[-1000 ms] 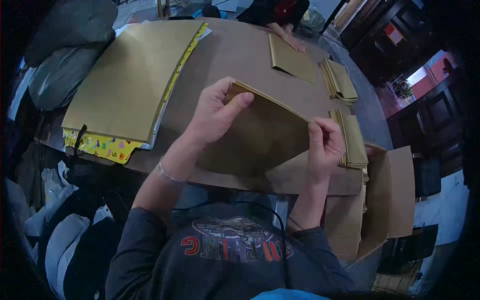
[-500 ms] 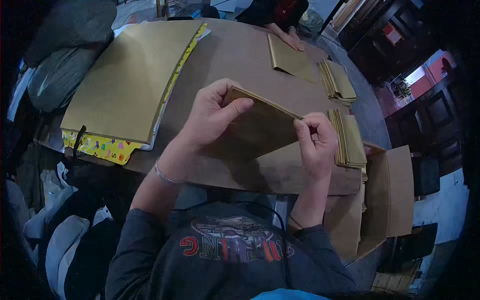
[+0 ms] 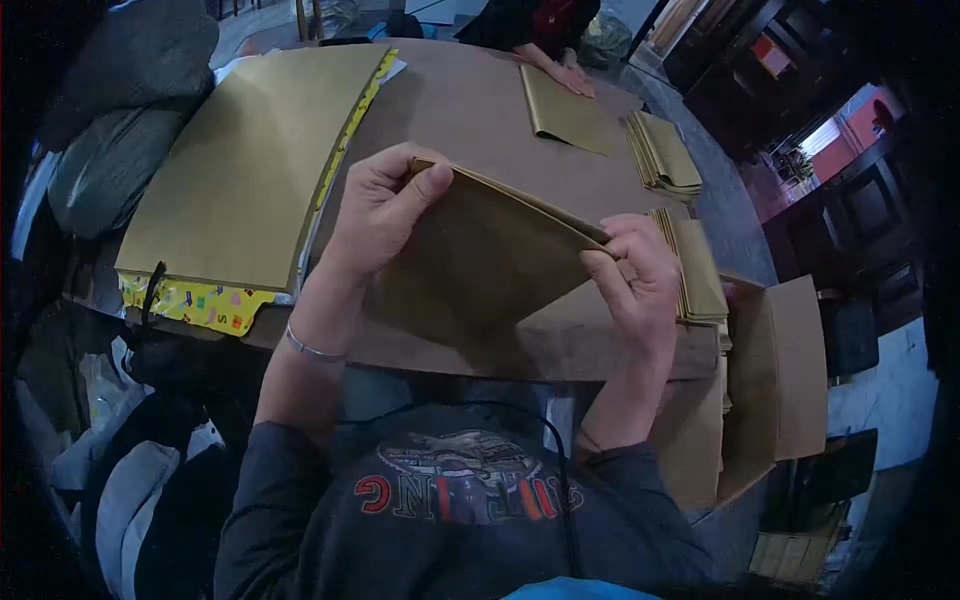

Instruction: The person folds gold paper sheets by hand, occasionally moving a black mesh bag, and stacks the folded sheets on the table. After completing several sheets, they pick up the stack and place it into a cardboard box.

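A folded sheet of brown paper (image 3: pixel 480 260) hangs between my two hands above the near part of the table. My left hand (image 3: pixel 385 205) pinches its upper left corner, thumb on the near face. At the upper right corner my right hand (image 3: pixel 640 270) grips the paper between thumb and fingers. The top edge shows layers slightly parted near my right hand. Left of my hands lies a stack of large flat brown paper sheets (image 3: pixel 250 160), with yellow patterned wrapping (image 3: pixel 200 305) under it.
Two piles of folded brown paper lie along the table's right side, one farther back (image 3: pixel 665 155) and one nearer (image 3: pixel 703 270). An open cardboard box (image 3: pixel 798 370) stands beyond the right edge. Across the table (image 3: pixel 450 110), another person's hands (image 3: pixel 573 80) press on a folded sheet (image 3: pixel 570 118).
My left hand has moved left and slightly up, and my hands are farther apart. More of the folded sheet's width shows, and its layers part at the top. The view has shifted slightly.
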Tool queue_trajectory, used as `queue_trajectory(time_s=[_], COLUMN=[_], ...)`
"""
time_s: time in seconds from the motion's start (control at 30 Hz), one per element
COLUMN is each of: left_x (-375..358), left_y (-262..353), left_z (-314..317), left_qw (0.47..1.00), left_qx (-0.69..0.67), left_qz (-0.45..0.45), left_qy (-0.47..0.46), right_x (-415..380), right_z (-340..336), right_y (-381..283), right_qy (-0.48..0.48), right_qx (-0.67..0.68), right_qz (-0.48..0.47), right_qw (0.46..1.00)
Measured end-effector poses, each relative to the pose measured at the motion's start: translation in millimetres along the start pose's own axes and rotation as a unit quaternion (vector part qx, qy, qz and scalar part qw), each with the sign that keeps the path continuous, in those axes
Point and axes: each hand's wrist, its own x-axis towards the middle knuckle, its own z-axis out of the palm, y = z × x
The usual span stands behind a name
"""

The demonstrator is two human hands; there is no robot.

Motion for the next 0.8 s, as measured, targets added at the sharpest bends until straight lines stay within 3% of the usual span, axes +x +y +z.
queue_trajectory(time_s=[0.07,0.17,0.27,0.43,0.67,0.8], left_x=[-2,-2,-4,-7,-12,-15], left_y=[-4,-8,-11,-8,-10,-16], left_z=[-1,1,3,2,9,9], left_qw=[0.999,0.997,0.996,0.997,0.994,0.992], left_qx=[-0.025,-0.063,-0.067,-0.054,-0.087,-0.116], left_qz=[0.007,0.032,0.054,0.051,0.060,0.018], left_qy=[-0.020,-0.034,-0.028,-0.009,0.017,0.038], right_x=[0,-16,-18,-26,-24,-24], right_z=[-3,13,17,32,38,40], right_y=[-1,-1,-9,2,-6,-6], right_qy=[-0.002,0.122,0.144,0.160,0.202,0.208], right_qx=[-0.029,0.190,0.250,0.295,0.265,0.202], right_qz=[-0.045,0.055,0.133,0.102,0.112,0.070], right_qw=[0.999,0.972,0.948,0.937,0.936,0.955])
